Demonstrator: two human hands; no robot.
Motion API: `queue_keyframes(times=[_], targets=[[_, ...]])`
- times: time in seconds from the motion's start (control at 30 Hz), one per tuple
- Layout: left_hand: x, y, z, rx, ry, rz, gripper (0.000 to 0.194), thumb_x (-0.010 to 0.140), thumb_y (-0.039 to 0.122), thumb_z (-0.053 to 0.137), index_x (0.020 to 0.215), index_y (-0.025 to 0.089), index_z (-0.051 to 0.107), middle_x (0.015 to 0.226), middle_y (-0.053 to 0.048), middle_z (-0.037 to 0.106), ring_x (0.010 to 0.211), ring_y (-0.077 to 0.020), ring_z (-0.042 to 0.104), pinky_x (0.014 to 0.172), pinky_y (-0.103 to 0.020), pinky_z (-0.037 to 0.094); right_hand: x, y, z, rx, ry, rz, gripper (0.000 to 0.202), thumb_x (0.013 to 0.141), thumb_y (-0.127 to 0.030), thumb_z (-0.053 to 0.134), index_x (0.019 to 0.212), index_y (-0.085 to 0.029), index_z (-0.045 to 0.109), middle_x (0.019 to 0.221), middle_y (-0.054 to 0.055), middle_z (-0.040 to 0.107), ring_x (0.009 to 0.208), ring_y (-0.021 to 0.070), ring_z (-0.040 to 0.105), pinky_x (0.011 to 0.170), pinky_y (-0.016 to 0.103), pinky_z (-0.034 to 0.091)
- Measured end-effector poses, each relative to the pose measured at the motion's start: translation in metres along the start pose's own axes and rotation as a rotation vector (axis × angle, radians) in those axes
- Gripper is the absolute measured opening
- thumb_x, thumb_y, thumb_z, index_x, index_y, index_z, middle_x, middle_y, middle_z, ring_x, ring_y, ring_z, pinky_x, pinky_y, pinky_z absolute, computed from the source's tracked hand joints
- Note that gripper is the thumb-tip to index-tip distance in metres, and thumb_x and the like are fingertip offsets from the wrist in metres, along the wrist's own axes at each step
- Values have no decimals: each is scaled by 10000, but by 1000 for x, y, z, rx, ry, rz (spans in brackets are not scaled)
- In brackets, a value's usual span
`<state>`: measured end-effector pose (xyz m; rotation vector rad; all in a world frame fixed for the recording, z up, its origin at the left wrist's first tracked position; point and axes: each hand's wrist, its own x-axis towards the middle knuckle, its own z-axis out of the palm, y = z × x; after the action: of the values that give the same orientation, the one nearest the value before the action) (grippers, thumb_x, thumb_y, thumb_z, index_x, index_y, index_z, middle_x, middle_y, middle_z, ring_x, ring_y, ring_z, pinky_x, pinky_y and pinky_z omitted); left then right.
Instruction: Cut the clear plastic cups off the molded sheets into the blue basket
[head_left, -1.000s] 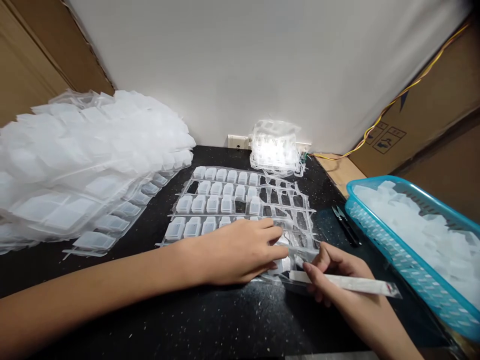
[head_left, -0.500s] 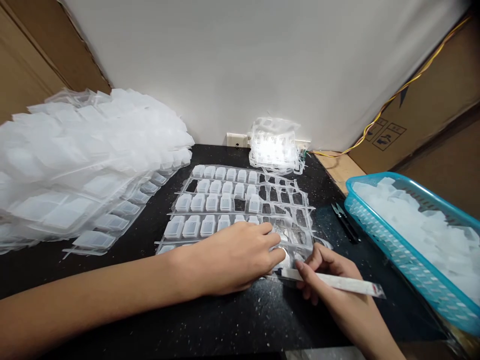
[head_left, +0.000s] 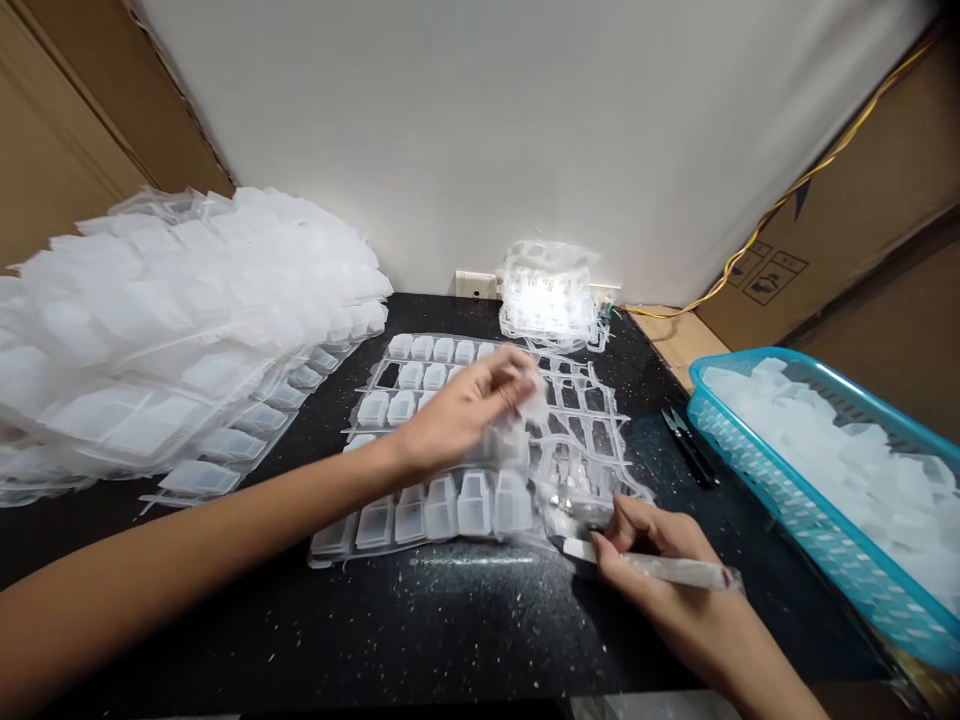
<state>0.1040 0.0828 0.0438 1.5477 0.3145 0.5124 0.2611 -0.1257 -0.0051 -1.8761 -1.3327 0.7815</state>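
Thumb and fingers of a worker's left hand (head_left: 469, 408) pinch a small translucent piece (head_left: 535, 403), blurred, above a moulded plastic sheet (head_left: 476, 503) on a speckled black countertop (head_left: 300, 640). The right hand (head_left: 667, 550) grips a pale-handled tool (head_left: 686, 570), its dark tip at the sheet's near edge, where filled pockets give way to cut-out openings on the right. Just beyond the right hand lie black-handled snips (head_left: 694, 455), near a blue basket (head_left: 817, 535) heaped with loose translucent pieces (head_left: 847, 450). A tall stack of sheets (head_left: 202, 290) rises at left; a brightly lit plastic bundle (head_left: 551, 295) leans against the wall (head_left: 525, 130) behind, beside a socket (head_left: 475, 285).
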Motion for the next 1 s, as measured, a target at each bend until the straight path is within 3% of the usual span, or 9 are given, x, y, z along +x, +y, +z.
queue_keyframes(times=[0.07, 0.13, 0.27, 0.37, 0.47, 0.63, 0.87, 1.0], targets=[[7, 6, -11, -243, 213, -15, 138, 980, 304, 612, 902, 203, 561, 752, 18, 547, 623, -84, 503, 591, -189, 438, 0, 0, -1, 7, 19, -11, 339, 909, -416, 565, 681, -213, 418, 647, -20, 511, 621, 135, 465, 564, 257, 324], [8, 7, -18, -347, 309, -35, 147, 952, 275, 661, 878, 191, 565, 745, 21, 540, 616, -68, 498, 581, -160, 427, 0, -1, -3, 33, 30, -7, 365, 908, -441, 595, 672, -209, 442, 644, -15, 532, 618, 134, 479, 553, 248, 340], [-1, -5, -11, -342, 192, -309, 123, 987, 301, 605, 987, 181, 635, 864, -47, 623, 693, -103, 580, 662, -219, 502, 6, -11, -14, 260, -4, 35, 327, 916, -539, 614, 849, -219, 628, 674, 8, 655, 567, 154, 580, 511, 243, 446], [-5, -15, 2, -358, 106, -422, 159, 992, 310, 597, 1054, 172, 646, 872, -55, 622, 723, -115, 589, 675, -237, 494, 22, -26, -24, 273, 183, -48, 397, 951, -582, 545, 943, -223, 716, 759, 46, 726, 621, 177, 654, 539, 248, 513], [-5, -18, 9, -375, 95, -422, 186, 1000, 300, 580, 1116, 167, 638, 943, -74, 638, 773, -124, 602, 666, -239, 472, 43, -39, -25, 79, 280, -166, 343, 934, -547, 605, 929, -233, 743, 855, 48, 754, 727, 182, 690, 586, 228, 515], [-4, -20, 6, -417, 22, -357, 233, 979, 314, 614, 1158, 167, 639, 1059, -105, 660, 845, -146, 622, 747, -277, 496, 62, -40, -11, -20, 228, -302, 281, 905, -426, 697, 1145, -281, 680, 984, 8, 751, 804, 167, 719, 680, 227, 529], [-3, -24, 7, -460, 26, -335, 299, 1035, 307, 472, 1154, 125, 677, 1139, -151, 663, 970, -201, 632, 871, -350, 523, 60, -27, -6, -44, 262, -298, 250, 929, -399, 657, 1131, -253, 676, 967, 23, 743, 800, 177, 703, 686, 253, 515], [-2, -27, 5, -446, -10, -365, 288, 948, 177, 593, 1230, 131, 632, 1186, -149, 666, 972, -205, 678, 946, -363, 507, 61, -27, -8, -57, 271, -277, 222, 934, -410, 639, 1061, -233, 685, 897, 19, 736, 742, 174, 658, 640, 254, 477]])
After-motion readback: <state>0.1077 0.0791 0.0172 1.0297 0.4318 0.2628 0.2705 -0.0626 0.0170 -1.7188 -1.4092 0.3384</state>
